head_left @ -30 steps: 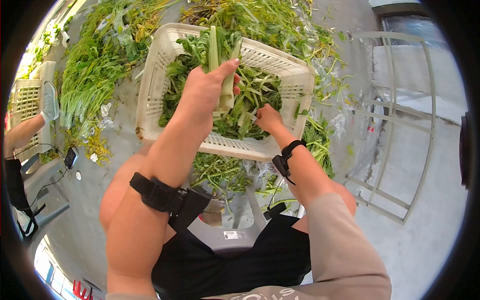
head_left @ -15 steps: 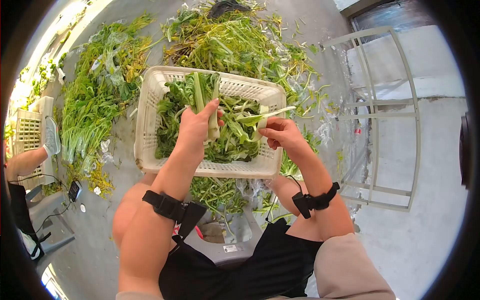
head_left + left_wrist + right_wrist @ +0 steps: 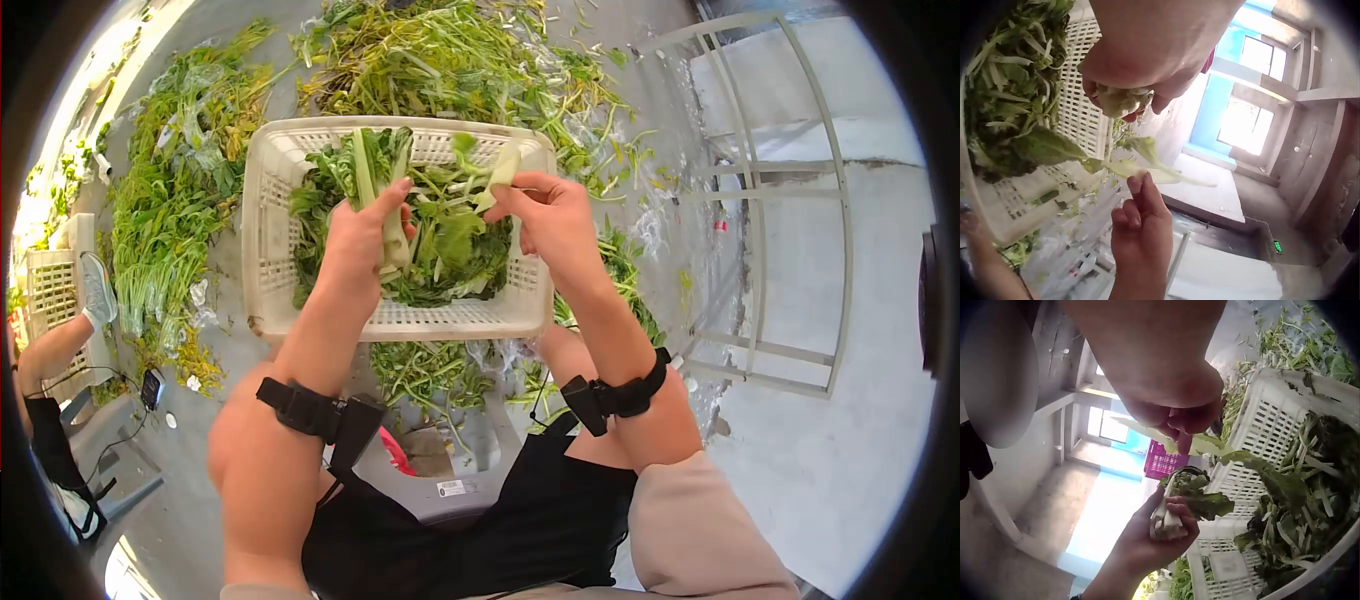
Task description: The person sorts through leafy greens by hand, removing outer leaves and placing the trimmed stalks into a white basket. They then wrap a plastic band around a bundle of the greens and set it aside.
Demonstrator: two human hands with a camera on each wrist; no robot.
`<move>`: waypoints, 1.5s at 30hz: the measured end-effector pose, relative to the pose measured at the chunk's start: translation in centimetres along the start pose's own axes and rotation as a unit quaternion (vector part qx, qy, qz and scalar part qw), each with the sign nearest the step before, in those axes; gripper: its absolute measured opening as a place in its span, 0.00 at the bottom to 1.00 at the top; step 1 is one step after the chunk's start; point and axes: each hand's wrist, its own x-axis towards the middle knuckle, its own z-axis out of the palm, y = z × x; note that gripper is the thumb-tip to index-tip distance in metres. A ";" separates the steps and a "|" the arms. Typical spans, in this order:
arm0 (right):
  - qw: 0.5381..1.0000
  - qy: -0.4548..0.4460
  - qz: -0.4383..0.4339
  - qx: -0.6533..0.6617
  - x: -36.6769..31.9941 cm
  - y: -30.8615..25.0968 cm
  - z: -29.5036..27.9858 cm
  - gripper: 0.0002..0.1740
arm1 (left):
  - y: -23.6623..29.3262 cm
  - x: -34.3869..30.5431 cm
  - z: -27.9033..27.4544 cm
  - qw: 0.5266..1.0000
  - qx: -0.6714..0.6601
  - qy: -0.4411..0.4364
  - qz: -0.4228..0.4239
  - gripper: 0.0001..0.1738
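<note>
Upper centre, left hand (image 3: pixel 352 250) grips a bunch (image 3: pixel 366 168); right hand (image 3: pixel 558 232) pinches a leaf (image 3: pixel 500 176), probably light, easily torn; hold its stalk (image 3: pixel 1120 167).

My left hand (image 3: pixel 357 243): bare. Behind it, partway up the forearm, a wide black strap (image 3: pixel 296 408) carries a blocky black module (image 3: pixel 353 432) on the inner side. My right hand (image 3: pixel 555 222): bare too. Behind that, a similar black band (image 3: pixel 637 393) with a second dark boxy unit (image 3: pixel 586 404). Further back from the right hand, a loose beige sleeve (image 3: pixel 695 515). Nearer my body than both hands: plain black shorts (image 3: pixel 440 545).
</note>
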 end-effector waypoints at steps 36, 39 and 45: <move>0.986 -0.036 -0.030 0.159 -1.7 -0.1 6.3 0.09 | -1.5 -1.2 1.6 0.985 -0.111 -0.134 -0.015 0.26; 0.996 -0.033 -0.064 0.060 -1.6 0.0 5.9 0.10 | -1.8 -0.7 2.3 0.995 -0.087 -0.048 0.026 0.17; 0.996 -0.012 -0.086 0.035 -0.1 -0.2 3.4 0.12 | -0.6 -0.2 0.6 0.998 -0.013 0.033 0.052 0.12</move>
